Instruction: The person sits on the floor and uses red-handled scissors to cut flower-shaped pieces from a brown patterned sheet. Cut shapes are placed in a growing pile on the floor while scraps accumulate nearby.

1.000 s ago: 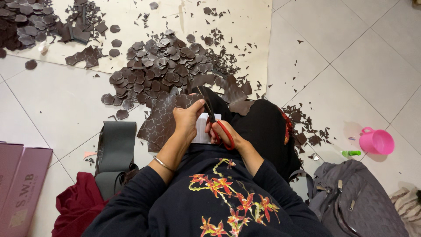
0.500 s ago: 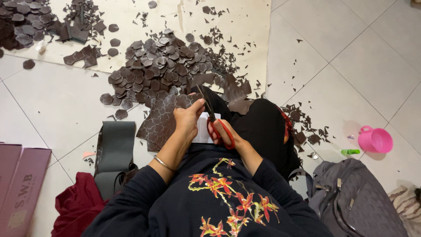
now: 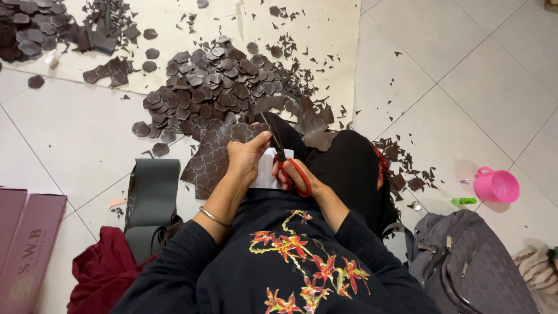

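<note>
— What have the hands got?

— From my feed, the left hand (image 3: 247, 158) is clamped on a brown sheet (image 3: 212, 160) marked with round outlines, which lies over the lap and down to the floor (image 3: 75, 128). The right hand (image 3: 293, 174) is closed through the red handles of the scissors (image 3: 285, 160); the blades point up at the sheet's edge. A white card (image 3: 267, 168) sits between the two hands.

— Any containers?

— A pink cup (image 3: 497, 186) on the floor to the right, lying on its side – I can't tell what's in it. A small green tube (image 3: 463, 201) is just beside it. A grey bag (image 3: 465, 261) stands nearer the body, zips shut.

— Packages?

— Two flat pink boxes (image 3: 26, 244) at the lower left, side by side, lettering on one. Beyond the lap, a pile of cut brown rounds (image 3: 215, 81) lies on pale paper (image 3: 314, 35), with scraps (image 3: 407, 168) scattered around.
</note>
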Action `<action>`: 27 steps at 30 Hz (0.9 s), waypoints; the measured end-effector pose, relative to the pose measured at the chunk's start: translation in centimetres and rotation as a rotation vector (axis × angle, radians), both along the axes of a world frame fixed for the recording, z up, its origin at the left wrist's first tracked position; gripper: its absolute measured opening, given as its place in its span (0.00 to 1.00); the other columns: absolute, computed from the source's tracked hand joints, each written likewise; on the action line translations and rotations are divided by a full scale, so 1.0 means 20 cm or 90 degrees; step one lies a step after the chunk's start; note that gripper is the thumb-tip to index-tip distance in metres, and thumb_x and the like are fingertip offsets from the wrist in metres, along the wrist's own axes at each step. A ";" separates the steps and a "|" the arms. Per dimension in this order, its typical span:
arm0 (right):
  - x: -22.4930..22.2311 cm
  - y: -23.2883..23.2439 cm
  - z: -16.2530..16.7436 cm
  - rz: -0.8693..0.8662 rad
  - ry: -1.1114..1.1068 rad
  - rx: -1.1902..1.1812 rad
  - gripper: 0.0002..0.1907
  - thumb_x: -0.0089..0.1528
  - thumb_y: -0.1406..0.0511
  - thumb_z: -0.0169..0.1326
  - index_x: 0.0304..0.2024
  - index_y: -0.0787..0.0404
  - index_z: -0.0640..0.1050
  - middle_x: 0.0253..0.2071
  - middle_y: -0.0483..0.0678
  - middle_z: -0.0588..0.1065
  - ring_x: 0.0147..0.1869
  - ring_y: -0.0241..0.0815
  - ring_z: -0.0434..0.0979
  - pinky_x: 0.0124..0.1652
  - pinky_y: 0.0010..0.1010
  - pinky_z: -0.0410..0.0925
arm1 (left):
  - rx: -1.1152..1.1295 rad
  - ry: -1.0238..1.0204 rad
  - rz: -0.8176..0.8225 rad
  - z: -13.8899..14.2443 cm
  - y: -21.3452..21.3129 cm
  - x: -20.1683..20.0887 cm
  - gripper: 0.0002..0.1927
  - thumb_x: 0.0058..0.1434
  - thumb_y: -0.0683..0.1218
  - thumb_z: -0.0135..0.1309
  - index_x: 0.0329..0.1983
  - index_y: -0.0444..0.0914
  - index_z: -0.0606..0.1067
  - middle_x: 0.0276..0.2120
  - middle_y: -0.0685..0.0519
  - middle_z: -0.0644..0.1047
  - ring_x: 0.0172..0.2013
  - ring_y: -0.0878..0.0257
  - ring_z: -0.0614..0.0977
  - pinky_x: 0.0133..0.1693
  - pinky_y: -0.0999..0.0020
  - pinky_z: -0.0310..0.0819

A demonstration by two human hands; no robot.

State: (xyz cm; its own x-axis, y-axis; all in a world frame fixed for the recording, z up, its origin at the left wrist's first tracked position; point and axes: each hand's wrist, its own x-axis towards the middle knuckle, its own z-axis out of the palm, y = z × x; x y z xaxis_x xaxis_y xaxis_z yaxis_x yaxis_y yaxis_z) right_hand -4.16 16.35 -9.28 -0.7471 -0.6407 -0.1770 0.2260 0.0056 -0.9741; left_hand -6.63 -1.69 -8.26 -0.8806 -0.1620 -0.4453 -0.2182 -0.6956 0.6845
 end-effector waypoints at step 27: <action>-0.04 -0.06 0.03 -0.249 -0.026 0.011 0.10 0.63 0.61 0.56 0.38 0.62 0.75 0.19 0.42 0.69 0.18 0.32 0.66 0.19 0.24 0.60 | 0.101 0.026 -0.153 -0.02 0.04 0.06 0.13 0.65 0.45 0.53 0.50 0.36 0.79 0.43 0.50 0.81 0.43 0.58 0.81 0.46 0.66 0.77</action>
